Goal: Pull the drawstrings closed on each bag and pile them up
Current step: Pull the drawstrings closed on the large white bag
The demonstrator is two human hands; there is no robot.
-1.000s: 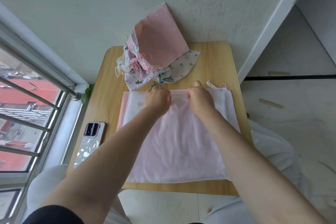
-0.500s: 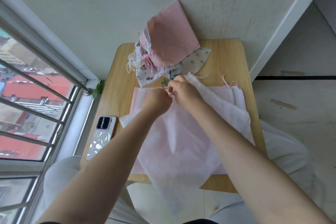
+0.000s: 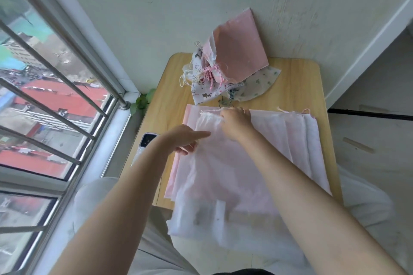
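1. Nearest me, at six o'clock, the sheer white drawstring bag (image 3: 214, 185) droops off the near edge of the light wooden table (image 3: 297, 87).
2. My left hand (image 3: 185, 139) rests at the bag's left side, index finger extended, the others loosely curled under; I cannot tell whether they pinch fabric.
3. My right hand (image 3: 234, 123) sits at the bag's mouth, fingers bunched on the gathered hem (image 3: 210, 116).
4. Risk: the thin fabric may slide floorward, or the cord slip free, if either hand lets go.
5. At twelve o'clock, the pile of cinched pink and printed bags (image 3: 228, 67) leans against the wall; it could topple.
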